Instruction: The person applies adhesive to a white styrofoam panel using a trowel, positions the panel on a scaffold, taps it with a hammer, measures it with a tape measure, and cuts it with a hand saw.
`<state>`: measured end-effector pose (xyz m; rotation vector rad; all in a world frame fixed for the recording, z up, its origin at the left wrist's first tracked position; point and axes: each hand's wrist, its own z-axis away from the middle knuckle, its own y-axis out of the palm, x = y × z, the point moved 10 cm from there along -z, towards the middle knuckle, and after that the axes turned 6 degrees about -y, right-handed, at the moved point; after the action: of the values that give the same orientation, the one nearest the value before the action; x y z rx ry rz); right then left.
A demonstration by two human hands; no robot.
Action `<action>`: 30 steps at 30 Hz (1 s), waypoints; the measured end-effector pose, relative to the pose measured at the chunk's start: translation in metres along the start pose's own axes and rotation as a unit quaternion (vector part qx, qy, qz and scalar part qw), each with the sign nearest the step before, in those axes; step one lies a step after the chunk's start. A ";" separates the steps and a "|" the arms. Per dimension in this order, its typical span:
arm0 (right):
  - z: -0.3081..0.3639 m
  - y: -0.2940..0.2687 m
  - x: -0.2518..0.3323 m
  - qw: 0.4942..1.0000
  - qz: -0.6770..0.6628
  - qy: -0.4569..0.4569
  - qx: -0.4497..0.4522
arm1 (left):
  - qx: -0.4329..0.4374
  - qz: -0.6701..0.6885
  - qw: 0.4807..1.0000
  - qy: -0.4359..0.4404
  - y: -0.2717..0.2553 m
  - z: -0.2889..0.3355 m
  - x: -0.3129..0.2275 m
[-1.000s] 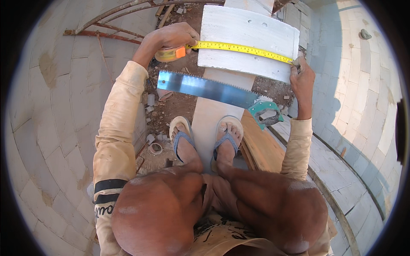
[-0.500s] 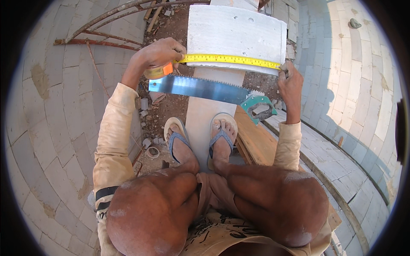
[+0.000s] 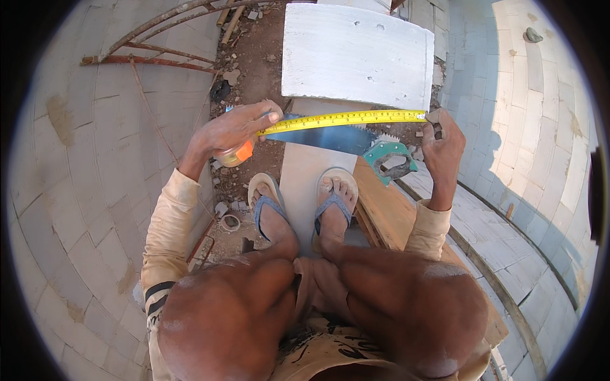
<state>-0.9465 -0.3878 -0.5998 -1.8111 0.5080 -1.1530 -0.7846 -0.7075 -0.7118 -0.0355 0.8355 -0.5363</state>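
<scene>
A yellow tape measure (image 3: 343, 119) is stretched between my hands, bowed slightly upward. My left hand (image 3: 238, 130) is closed round its orange-and-grey case, with the thumb against the blade. At the other end, my right hand (image 3: 441, 136) pinches the tip of the blade. Beyond the tape lies a white block (image 3: 357, 57), its near edge a little apart from the blade. Beneath the tape rests a hand saw (image 3: 330, 138) with a blue blade and a green handle; the tape and my left hand cover part of its blade.
My sandalled feet stand on a pale plank (image 3: 305, 174). Right of it lies a brown wooden board (image 3: 391, 209). Block walls rise on both sides. A rusty metal frame (image 3: 149, 57) leans at the upper left, with rubble on the ground (image 3: 254, 63) near it.
Both hands have drawn the tape back toward me, off the block's near edge and over the saw blade. My right hand has shifted slightly right.
</scene>
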 end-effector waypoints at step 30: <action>-0.018 0.125 0.160 0.811 -0.551 -0.003 0.196 | -0.240 0.308 0.839 0.378 -0.039 0.023 -0.136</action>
<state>-0.8700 -0.5752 -0.6239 -1.6860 -0.8961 -1.8084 -0.8601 -0.6820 -0.5923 -0.0096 1.6634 0.3276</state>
